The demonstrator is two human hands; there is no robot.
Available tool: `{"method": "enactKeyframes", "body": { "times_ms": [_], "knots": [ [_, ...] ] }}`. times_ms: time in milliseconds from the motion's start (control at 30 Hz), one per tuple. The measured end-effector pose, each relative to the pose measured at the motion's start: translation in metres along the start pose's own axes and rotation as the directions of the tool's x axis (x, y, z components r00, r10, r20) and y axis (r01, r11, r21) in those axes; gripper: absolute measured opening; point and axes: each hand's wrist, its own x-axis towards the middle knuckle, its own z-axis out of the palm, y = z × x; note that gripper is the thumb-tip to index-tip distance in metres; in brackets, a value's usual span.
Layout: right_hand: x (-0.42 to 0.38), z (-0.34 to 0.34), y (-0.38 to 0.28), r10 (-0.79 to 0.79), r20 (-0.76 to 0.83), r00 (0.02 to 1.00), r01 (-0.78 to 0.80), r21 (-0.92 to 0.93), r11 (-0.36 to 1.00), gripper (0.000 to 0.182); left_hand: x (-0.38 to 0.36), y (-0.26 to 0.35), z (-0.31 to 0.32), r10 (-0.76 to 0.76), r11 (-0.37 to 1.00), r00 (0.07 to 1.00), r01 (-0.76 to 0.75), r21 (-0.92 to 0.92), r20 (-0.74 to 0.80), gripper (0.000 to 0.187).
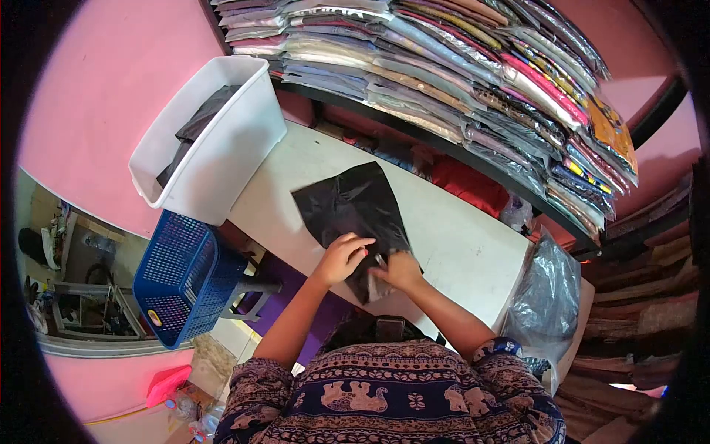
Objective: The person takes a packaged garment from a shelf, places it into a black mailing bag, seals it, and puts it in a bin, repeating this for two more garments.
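Note:
A black plastic mailing bag lies at an angle on the white table, its near end under my hands. My left hand rests on the bag's lower left part, fingers stretched out and pointing right. Just right of it, my right hand has its fingers curled in at the near end of the bag. A small pale, shiny strip shows by the right fingertips, blurred; I cannot tell exactly what they grip.
A white bin with black bags inside stands at the table's left end. Below it is a blue basket. Shelves of plastic-wrapped folded fabrics overhang the back edge. A clear plastic bag sits at the right end of the white table.

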Motion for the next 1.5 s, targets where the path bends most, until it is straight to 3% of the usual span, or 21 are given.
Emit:
{"method": "enactKeyframes", "body": {
  "times_ms": [167, 200, 267, 333, 400, 467, 600, 667, 733, 800, 833, 933, 967, 1000, 1067, 1133, 1233, 1367, 1433, 1467, 1500],
  "knots": [
    [-0.033, 0.012, 0.054, -0.169, -0.6, 0.782, 0.298, 0.121, 0.947, 0.031, -0.061, -0.034, 0.024, -0.173, 0.979, 0.936, 0.128, -0.161, -0.306, 0.032],
    [-0.038, 0.012, 0.068, -0.171, -0.597, 0.784, 0.297, 0.12, 0.947, 0.031, -0.081, -0.055, 0.035, -0.285, 0.958, 0.871, 0.259, -0.12, -0.4, 0.034],
    [-0.046, 0.013, 0.093, 0.114, -0.51, 0.852, 0.017, 0.246, 0.969, 0.03, -0.114, -0.077, 0.047, -0.38, 0.917, 0.786, 0.388, -0.09, -0.488, 0.036],
    [-0.038, 0.037, 0.124, 0.15, -0.489, 0.859, 0.013, 0.313, 0.95, 0.03, -0.135, -0.086, 0.054, -0.681, 0.726, 0.725, 0.65, -0.225, -0.103, 0.043],
    [-0.035, 0.042, 0.128, 0.183, -0.467, 0.865, 0.009, 0.379, 0.925, 0.031, -0.143, -0.09, 0.068, -0.699, 0.654, 0.715, 0.645, -0.396, 0.012, 0.047],
    [-0.034, 0.03, 0.106, 0.068, -0.623, 0.779, 0.079, 0.205, 0.976, 0.032, -0.136, -0.078, 0.072, -0.696, 0.546, 0.707, 0.635, -0.547, 0.125, 0.051],
    [-0.037, 0.017, 0.058, -0.183, -0.587, 0.789, 0.33, 0.153, 0.932, 0.03, -0.11, -0.052, 0.078, -0.707, 0.678, 0.707, 0.683, -0.273, 0.012, 0.052],
    [-0.033, 0.034, 0.05, -0.431, -0.416, 0.801, 0.47, -0.011, 0.883, 0.025, -0.102, -0.052, 0.081, -0.675, 0.731, 0.736, 0.66, -0.175, -0.045, 0.052],
    [-0.029, 0.05, 0.058, -0.399, -0.467, 0.789, 0.446, -0.013, 0.895, 0.014, -0.098, -0.054, 0.082, -0.635, 0.77, 0.767, 0.638, 0.009, -0.087, 0.046],
    [-0.016, 0.077, 0.087, 0.101, -0.557, 0.824, 0.21, 0.467, 0.859, 0.007, -0.103, -0.068, 0.091, -0.601, 0.795, 0.791, 0.607, 0.019, -0.118, 0.042],
    [-0.013, 0.081, 0.092, 0.263, -0.566, 0.782, 0.244, 0.666, 0.705, 0.007, -0.105, -0.069, 0.092, -0.564, 0.819, 0.814, 0.573, 0.032, -0.14, 0.039],
    [-0.021, 0.085, 0.111, 0.396, -0.423, 0.815, 0.103, 0.778, 0.62, 0.011, -0.106, -0.069, 0.09, -0.592, 0.801, 0.798, 0.598, 0.026, -0.114, 0.03],
    [-0.026, 0.077, 0.111, 0.282, -0.513, 0.811, 0.043, 0.533, 0.845, 0.015, -0.108, -0.075, 0.091, -0.59, 0.802, 0.799, 0.596, 0.027, -0.113, 0.03],
    [-0.028, 0.069, 0.11, 0.282, -0.512, 0.811, 0.043, 0.533, 0.845, 0.015, -0.111, -0.08, 0.093, -0.627, 0.779, 0.773, 0.621, -0.089, -0.099, 0.028],
    [-0.031, 0.061, 0.109, 0.189, -0.723, 0.664, 0.061, 0.304, 0.951, 0.014, -0.124, -0.097, 0.1, -0.665, 0.741, 0.743, 0.641, -0.201, -0.082, 0.026],
    [-0.029, 0.06, 0.126, 0.248, -0.721, 0.647, 0.016, 0.339, 0.941, 0.014, -0.133, -0.11, 0.107, -0.723, 0.638, 0.69, 0.645, -0.421, -0.039, 0.025],
    [-0.023, 0.071, 0.16, 0.302, -0.485, 0.821, -0.012, 0.515, 0.857, 0.025, -0.123, -0.077, 0.09, -0.8, 0.472, 0.596, 0.698, -0.538, 0.072, 0.026],
    [-0.016, 0.069, 0.151, 0.339, -0.343, 0.876, -0.14, 0.491, 0.86, 0.031, -0.117, -0.078, 0.085, -0.808, 0.495, 0.549, 0.829, -0.259, 0.214, 0.028],
    [-0.011, 0.066, 0.146, 0.391, -0.262, 0.882, -0.196, 0.551, 0.811, 0.027, -0.119, -0.083, 0.086, -0.74, 0.604, 0.631, 0.776, -0.182, 0.234, 0.031],
    [-0.007, 0.064, 0.146, 0.437, -0.172, 0.883, -0.256, 0.604, 0.755, 0.023, -0.119, -0.081, 0.086, -0.737, 0.61, 0.636, 0.772, -0.181, 0.228, 0.031],
    [-0.005, 0.062, 0.146, 0.433, -0.179, 0.883, -0.248, 0.605, 0.756, 0.023, -0.119, -0.079, 0.086, -0.751, 0.509, 0.613, 0.774, -0.377, 0.244, 0.031]
  ]
}}
